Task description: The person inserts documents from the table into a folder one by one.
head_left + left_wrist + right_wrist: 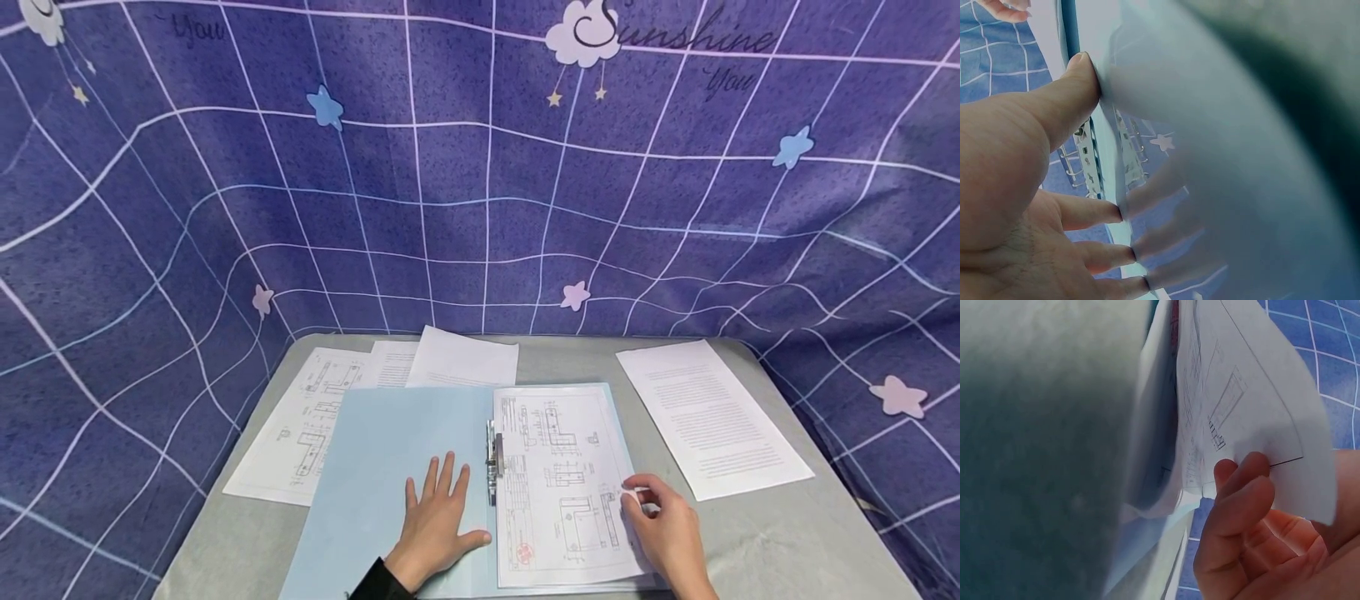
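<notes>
A light blue folder [390,442] lies open, with a metal clip [492,467] along its spine. Technical drawing sheets [540,492], the top one bearing a red stamp, rest on its right side. My left hand [438,529] lies spread on the inside of the left cover, fingers straight, thumb toward the spine. At the lower right edge of the drawings, my right hand [663,533] pinches a sheet between thumb and curled fingers. The right wrist view shows that sheet [1254,381] bent up, its corner by the hand.
Left of the folder lies another drawing sheet [330,375], partly under the cover. Behind the folder are white papers [465,358]. A printed text page [708,417] lies at right on the grey table [780,533]. A purple-blue grid curtain [480,167] surrounds the table's back and sides.
</notes>
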Available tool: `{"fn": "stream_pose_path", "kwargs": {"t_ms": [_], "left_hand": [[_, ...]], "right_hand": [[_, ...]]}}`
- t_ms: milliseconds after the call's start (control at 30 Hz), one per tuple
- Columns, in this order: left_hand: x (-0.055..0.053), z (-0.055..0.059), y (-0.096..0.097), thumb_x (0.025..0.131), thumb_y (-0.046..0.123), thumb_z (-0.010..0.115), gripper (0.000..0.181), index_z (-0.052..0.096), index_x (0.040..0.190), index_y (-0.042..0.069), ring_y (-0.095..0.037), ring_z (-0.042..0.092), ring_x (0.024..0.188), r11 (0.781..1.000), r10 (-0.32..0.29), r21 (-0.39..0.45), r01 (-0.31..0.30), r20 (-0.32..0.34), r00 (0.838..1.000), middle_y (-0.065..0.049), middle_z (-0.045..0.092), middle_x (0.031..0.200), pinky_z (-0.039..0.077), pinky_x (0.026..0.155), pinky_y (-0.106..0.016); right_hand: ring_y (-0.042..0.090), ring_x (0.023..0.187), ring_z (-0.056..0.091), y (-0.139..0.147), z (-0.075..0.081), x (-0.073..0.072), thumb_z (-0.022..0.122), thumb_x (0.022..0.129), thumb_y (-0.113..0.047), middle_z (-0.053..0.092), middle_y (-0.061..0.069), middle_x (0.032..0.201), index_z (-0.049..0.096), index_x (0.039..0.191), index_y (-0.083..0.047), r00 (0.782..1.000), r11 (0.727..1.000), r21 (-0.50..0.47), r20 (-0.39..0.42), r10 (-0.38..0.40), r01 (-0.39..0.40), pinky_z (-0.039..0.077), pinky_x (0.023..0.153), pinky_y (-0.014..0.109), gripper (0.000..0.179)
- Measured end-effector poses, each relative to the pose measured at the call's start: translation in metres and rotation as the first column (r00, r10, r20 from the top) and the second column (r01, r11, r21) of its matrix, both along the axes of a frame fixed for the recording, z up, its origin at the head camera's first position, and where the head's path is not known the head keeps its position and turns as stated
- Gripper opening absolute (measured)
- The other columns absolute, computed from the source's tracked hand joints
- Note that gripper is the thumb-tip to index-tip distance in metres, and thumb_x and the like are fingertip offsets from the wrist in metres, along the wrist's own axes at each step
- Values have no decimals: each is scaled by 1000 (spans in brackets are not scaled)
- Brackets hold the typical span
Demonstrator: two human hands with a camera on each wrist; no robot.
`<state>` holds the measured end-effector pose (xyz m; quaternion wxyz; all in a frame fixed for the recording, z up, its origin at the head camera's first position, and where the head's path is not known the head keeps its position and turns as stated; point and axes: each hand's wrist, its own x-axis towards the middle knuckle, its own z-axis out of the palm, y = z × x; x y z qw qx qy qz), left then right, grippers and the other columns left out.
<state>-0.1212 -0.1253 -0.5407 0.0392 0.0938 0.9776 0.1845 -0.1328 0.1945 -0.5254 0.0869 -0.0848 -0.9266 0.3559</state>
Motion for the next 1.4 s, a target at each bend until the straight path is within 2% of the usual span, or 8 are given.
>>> {"fn": "stream_pose_path", "kwargs": {"t_ms": [333,567,667,733,833,967,1133,1400], "left_hand": [[1,0,0,70,61,77,102,45,144,-1,-48,15,144,1000,-6,-3,6,-2,1000,-27,24,155,9,100,-79],[1,1,0,70,60,78,101,45,144,-1,-49,16,143,1000,-3,-1,3,3,1000,-27,25,155,10,100,-79],[1,1,0,70,61,78,101,45,144,-1,-48,15,144,1000,-1,-1,1,5,1000,-27,25,155,10,101,-79],[2,1,0,70,61,77,101,45,144,0,-48,16,143,1000,-1,-4,1,3,1000,-27,25,155,10,101,-79],[2,0,0,70,62,77,101,45,144,0,-48,16,143,1000,0,-6,0,0,1000,-27,24,155,11,100,-79],[1,0,0,70,62,77,101,45,144,0,-48,16,144,1000,1,-7,-1,2,1000,-27,24,156,10,100,-79],[1,0,0,70,62,77,102,44,144,0,-48,15,144,1000,2,-2,-2,11,1000,-26,24,156,9,101,-78],[1,1,0,71,60,77,101,44,145,0,-48,14,144,1000,-2,8,2,5,1000,-26,24,156,10,101,-78]], "right_hand": [[12,63,59,16,11,-2,74,86,-24,72,4,84,70,107,-12,985,980,144,124,117,-135,42,56,33,25],[22,78,67,14,18,-5,78,83,-24,71,11,99,69,114,-10,979,959,200,12,203,-202,51,67,43,35],[35,98,64,7,12,-4,83,77,-22,65,18,114,67,120,-8,945,925,260,-99,313,-279,50,82,52,48],[43,108,59,3,7,-4,86,73,-22,60,21,122,64,124,-7,905,888,315,-155,396,-335,46,89,58,58],[48,114,53,-2,0,-2,89,68,-26,55,24,130,61,129,-8,855,839,363,-174,488,-405,45,89,62,70],[48,115,53,-8,-5,0,90,64,-31,54,25,132,59,132,-9,821,799,389,-157,549,-460,47,88,61,78],[47,114,54,-12,-6,1,91,63,-33,55,24,131,62,128,-9,830,781,411,-94,549,-470,47,89,59,75],[46,121,50,-16,-7,1,89,65,-36,54,22,134,65,125,-11,868,790,411,10,496,-455,45,93,58,69]]}}
